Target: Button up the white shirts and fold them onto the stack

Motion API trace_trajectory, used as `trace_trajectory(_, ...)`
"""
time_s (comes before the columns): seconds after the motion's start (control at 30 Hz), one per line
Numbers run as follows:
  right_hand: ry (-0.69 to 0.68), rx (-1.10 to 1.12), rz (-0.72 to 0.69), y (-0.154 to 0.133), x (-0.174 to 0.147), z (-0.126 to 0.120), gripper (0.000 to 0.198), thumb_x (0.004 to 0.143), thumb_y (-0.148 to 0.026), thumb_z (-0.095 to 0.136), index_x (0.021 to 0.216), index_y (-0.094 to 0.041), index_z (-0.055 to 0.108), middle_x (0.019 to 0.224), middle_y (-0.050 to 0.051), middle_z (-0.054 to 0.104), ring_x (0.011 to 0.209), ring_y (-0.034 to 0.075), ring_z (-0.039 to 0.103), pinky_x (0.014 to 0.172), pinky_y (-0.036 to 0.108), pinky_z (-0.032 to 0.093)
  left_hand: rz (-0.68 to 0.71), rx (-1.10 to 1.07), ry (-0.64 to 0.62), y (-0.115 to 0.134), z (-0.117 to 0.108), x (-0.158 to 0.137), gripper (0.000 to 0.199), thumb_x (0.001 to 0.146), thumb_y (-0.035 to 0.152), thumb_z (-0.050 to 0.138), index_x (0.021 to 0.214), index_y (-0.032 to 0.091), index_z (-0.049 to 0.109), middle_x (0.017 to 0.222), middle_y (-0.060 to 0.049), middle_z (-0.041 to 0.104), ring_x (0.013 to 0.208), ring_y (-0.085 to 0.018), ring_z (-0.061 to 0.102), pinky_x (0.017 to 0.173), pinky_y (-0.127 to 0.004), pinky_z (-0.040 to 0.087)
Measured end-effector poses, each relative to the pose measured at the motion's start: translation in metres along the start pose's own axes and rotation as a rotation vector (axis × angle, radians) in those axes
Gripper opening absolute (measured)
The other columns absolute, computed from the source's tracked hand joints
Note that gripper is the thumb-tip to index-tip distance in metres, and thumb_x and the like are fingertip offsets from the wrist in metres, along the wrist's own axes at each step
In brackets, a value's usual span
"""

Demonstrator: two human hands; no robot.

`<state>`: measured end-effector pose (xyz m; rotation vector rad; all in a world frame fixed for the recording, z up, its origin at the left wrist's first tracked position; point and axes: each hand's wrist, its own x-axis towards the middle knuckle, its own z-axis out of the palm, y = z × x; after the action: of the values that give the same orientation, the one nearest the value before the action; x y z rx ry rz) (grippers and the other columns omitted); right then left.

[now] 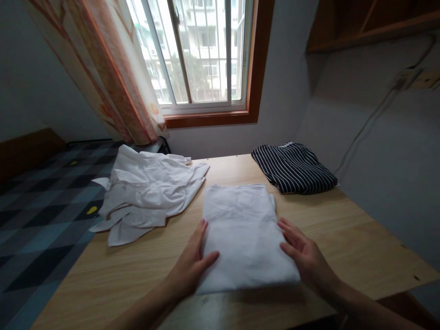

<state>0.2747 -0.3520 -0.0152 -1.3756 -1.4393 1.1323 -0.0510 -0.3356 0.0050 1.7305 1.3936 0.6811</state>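
A white garment (245, 233), folded into a flat rectangle, lies on the wooden table in front of me. My left hand (192, 263) rests along its left side, fingers stretched forward and the thumb on the top of the cloth. On the opposite side, my right hand (305, 259) touches the right edge with its fingertips, fingers extended and thumb apart. Both hands are open. A small fold of cloth sticks out at the far right edge of the garment. Shadow falls under its near edge.
Another white garment (147, 188) lies loose and crumpled at the table's left edge. A folded black-and-white striped garment (294, 167) sits at the back right, near the wall. A checked bed (41, 211) adjoins the wooden table (343, 247); a wall shelf (371, 27) hangs at upper right.
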Motion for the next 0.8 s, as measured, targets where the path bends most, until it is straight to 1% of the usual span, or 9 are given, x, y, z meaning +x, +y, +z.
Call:
trace_trajectory(0.07,0.127,0.303,0.209,-0.011,-0.003,-0.002,0.064,0.077,-0.047,0.066,0.133,-0.019,0.052,0.149,0.014,0.042,0.135,0.03,0.043,0.112,0.05,0.037,-0.198,-0.385,0.174,0.01,0.002,-0.004,0.072,0.082,0.043,0.06,0.145,0.017,0.037,0.155,-0.014,0.032,0.141,-0.03,0.033,0.113,-0.045,0.035)
trace_trajectory(0.13,0.131,0.463,0.361,-0.023,-0.004,-0.004,0.062,0.072,-0.04,0.072,0.126,-0.018,0.055,0.141,0.015,0.051,0.125,0.03,0.054,0.105,0.048,0.046,-0.387,-0.672,0.253,0.025,-0.001,-0.009,0.062,0.081,0.034,0.063,0.136,0.016,0.045,0.145,-0.015,0.047,0.127,-0.027,0.052,0.1,-0.037,0.048)
trace_trajectory(0.2,0.064,0.535,0.431,-0.033,-0.006,-0.005,0.055,0.07,-0.034,0.074,0.12,-0.019,0.057,0.135,0.014,0.058,0.114,0.03,0.062,0.095,0.047,0.054,-0.542,-0.812,0.221,0.04,-0.004,-0.014,0.055,0.077,0.029,0.068,0.127,0.017,0.05,0.131,-0.014,0.059,0.107,-0.024,0.065,0.081,-0.03,0.056)
trace_trajectory(0.3,-0.039,0.606,0.449,-0.041,-0.006,-0.002,0.05,0.071,-0.029,0.072,0.118,-0.021,0.057,0.127,0.012,0.063,0.107,0.027,0.066,0.087,0.041,0.057,-0.667,-0.918,0.066,0.052,-0.006,-0.023,0.046,0.073,0.03,0.071,0.114,0.017,0.057,0.106,-0.009,0.069,0.083,-0.02,0.069,0.062,-0.026,0.055)
trace_trajectory(0.4,-0.106,0.64,0.446,-0.043,0.002,0.004,0.053,0.069,-0.024,0.069,0.12,-0.019,0.055,0.123,0.011,0.066,0.103,0.025,0.068,0.089,0.038,0.056,-0.687,-0.947,-0.079,0.051,-0.002,-0.026,0.041,0.071,0.033,0.073,0.106,0.016,0.061,0.088,-0.006,0.07,0.069,-0.018,0.067,0.055,-0.025,0.054)
trace_trajectory(0.5,-0.199,0.576,0.461,-0.047,0.021,0.006,0.056,0.067,-0.019,0.065,0.122,-0.017,0.052,0.116,0.011,0.069,0.093,0.024,0.07,0.08,0.037,0.057,-0.673,-0.919,-0.125,0.047,0.002,-0.019,0.039,0.069,0.031,0.074,0.102,0.015,0.061,0.076,-0.005,0.068,0.057,-0.017,0.063,0.044,-0.024,0.05)
trace_trajectory(0.6,-0.283,0.46,0.445,-0.058,0.05,-0.001,0.055,0.064,-0.014,0.061,0.119,-0.016,0.053,0.11,0.011,0.072,0.088,0.023,0.071,0.075,0.034,0.057,-0.643,-0.967,-0.083,0.053,0.0,-0.006,0.038,0.064,0.016,0.067,0.101,0.013,0.06,0.072,-0.004,0.067,0.055,-0.018,0.064,0.044,-0.024,0.051)
trace_trajectory(0.7,-0.328,0.337,0.363,-0.081,0.088,-0.016,0.054,0.063,-0.01,0.057,0.117,-0.013,0.057,0.108,0.011,0.072,0.088,0.023,0.071,0.074,0.033,0.058,-0.619,-1.032,0.001,0.072,-0.01,0.01,0.042,0.059,0.005,0.058,0.101,0.013,0.058,0.07,-0.003,0.065,0.053,-0.016,0.063,0.044,-0.022,0.052)
trace_trajectory(0.8,-0.243,0.115,0.165,-0.112,0.135,-0.038,0.038,0.069,-0.011,0.057,0.107,-0.007,0.064,0.102,0.014,0.073,0.084,0.024,0.072,0.073,0.034,0.059,-0.55,-1.108,0.089,0.1,-0.024,0.034,0.039,0.062,0.002,0.054,0.1,0.013,0.056,0.064,0.0,0.06,0.044,-0.011,0.057,0.038,-0.017,0.048)
